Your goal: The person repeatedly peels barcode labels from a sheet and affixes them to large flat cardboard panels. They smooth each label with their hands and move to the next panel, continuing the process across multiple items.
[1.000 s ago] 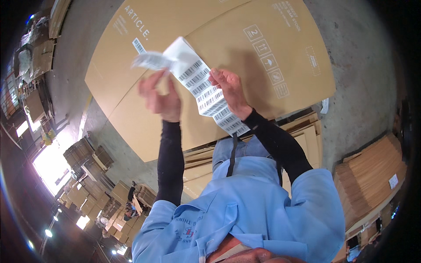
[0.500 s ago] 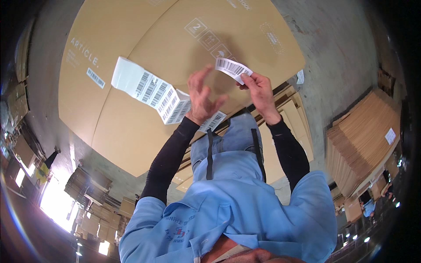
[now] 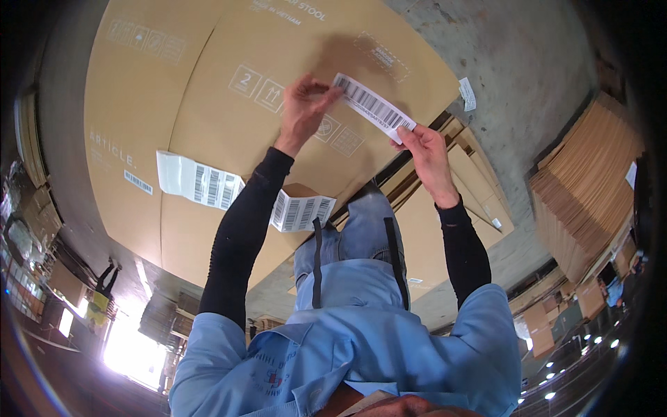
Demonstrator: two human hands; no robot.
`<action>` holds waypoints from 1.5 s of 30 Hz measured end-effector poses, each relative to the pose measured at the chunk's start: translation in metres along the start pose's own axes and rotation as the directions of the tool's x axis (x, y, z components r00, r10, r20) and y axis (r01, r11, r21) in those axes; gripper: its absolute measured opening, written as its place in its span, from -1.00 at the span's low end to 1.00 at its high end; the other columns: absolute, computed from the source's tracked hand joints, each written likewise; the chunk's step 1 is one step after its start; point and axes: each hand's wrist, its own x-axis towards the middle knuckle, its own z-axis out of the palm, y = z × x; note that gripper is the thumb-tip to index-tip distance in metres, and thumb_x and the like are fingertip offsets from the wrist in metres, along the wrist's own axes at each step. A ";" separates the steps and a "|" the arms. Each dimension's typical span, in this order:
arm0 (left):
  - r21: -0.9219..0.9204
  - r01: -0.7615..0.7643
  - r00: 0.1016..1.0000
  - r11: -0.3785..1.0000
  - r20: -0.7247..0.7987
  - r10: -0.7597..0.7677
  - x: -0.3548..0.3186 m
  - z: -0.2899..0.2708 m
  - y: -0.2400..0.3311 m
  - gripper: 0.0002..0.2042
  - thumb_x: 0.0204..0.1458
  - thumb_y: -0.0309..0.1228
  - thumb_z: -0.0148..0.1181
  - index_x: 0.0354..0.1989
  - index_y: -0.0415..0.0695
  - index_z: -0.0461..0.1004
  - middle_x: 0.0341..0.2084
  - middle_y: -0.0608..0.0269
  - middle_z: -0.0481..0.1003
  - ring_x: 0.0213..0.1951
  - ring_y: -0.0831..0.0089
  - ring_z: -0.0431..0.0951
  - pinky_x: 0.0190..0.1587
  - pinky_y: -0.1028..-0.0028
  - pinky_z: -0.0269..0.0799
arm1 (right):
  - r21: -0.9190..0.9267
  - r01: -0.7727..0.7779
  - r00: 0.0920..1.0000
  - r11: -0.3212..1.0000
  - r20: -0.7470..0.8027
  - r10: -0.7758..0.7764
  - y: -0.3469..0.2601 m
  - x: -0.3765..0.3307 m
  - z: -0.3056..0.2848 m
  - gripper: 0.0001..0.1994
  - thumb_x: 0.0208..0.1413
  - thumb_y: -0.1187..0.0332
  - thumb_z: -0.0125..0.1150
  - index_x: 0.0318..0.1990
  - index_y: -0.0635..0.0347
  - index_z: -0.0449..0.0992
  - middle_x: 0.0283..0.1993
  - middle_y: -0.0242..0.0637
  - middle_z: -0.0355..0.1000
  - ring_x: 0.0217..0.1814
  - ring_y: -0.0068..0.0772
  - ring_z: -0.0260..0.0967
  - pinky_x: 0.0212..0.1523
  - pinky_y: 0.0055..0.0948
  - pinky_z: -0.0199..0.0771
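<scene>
Barcode label [image 3: 374,108] pinched at both ends over a flat cardboard box [image 3: 208,90].

Left hand [image 3: 303,104] closed on the label's upper end, right hand [image 3: 425,149] nipping its lower corner between thumb and fingers. Below, strip of barcode labels [image 3: 201,184] lying on the box, partly hidden behind the left forearm. Stacked cardboard sheets [image 3: 590,187] at right, possibly on a pallet.

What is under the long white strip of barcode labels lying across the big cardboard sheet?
The white strip of barcode labels lies on the flat brown cardboard sheet. The person's black-sleeved left forearm crosses its middle, hiding that part and whatever lies beneath.
</scene>
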 end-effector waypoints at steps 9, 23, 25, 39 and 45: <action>0.873 -0.391 0.905 0.291 0.307 0.295 0.112 0.020 -0.023 -0.84 -0.05 -0.30 0.40 -0.42 -0.08 0.57 -0.49 0.25 0.65 -0.38 0.27 0.59 0.06 0.18 0.27 | -0.146 -0.093 0.987 0.985 -0.141 0.072 0.075 0.107 -0.035 -0.60 0.31 0.13 0.16 -0.21 0.42 0.60 -0.39 -0.29 0.56 -0.36 -0.56 0.44 -0.27 -0.51 0.42; 0.939 -0.202 0.934 0.278 0.100 0.342 0.120 0.034 -0.046 -0.83 -0.04 -0.19 0.39 -0.45 -0.01 0.63 -0.59 0.38 0.59 -0.35 0.38 0.57 0.10 0.25 0.17 | -0.267 -0.123 0.964 0.956 -0.261 0.051 0.094 0.143 -0.038 -0.58 0.27 0.08 0.14 -0.34 0.34 0.61 -0.46 -0.15 0.59 -0.44 -0.26 0.55 -0.37 -0.27 0.45; 0.935 -0.203 0.932 0.289 0.095 0.349 0.121 0.036 -0.046 -0.82 -0.05 -0.19 0.38 -0.45 -0.01 0.63 -0.57 0.37 0.61 -0.35 0.38 0.58 0.12 0.25 0.15 | -0.252 -0.103 0.966 0.962 -0.257 0.036 0.093 0.141 -0.037 -0.59 0.27 0.09 0.14 -0.34 0.34 0.61 -0.45 -0.13 0.59 -0.43 -0.24 0.56 -0.37 -0.26 0.45; 0.937 -0.130 0.971 0.325 0.054 0.233 0.127 0.039 -0.041 -0.71 -0.15 -0.28 0.35 -0.25 -0.15 0.63 -0.52 0.42 0.65 -0.28 0.32 0.56 0.15 0.22 0.07 | -0.311 -0.147 0.969 0.939 -0.237 0.073 0.092 0.144 -0.039 -0.60 0.24 0.11 0.14 -0.30 0.37 0.61 -0.43 -0.08 0.58 -0.39 -0.14 0.57 -0.33 -0.22 0.48; 0.957 -0.122 0.980 0.265 0.073 0.187 0.128 0.038 -0.040 -0.65 -0.09 -0.22 0.33 -0.16 -0.16 0.64 -0.47 0.36 0.68 -0.31 0.37 0.64 0.21 0.18 0.06 | -0.285 -0.161 0.963 0.945 -0.257 0.086 0.092 0.145 -0.038 -0.60 0.23 0.11 0.13 -0.30 0.38 0.62 -0.44 -0.06 0.57 -0.40 -0.12 0.57 -0.34 -0.20 0.47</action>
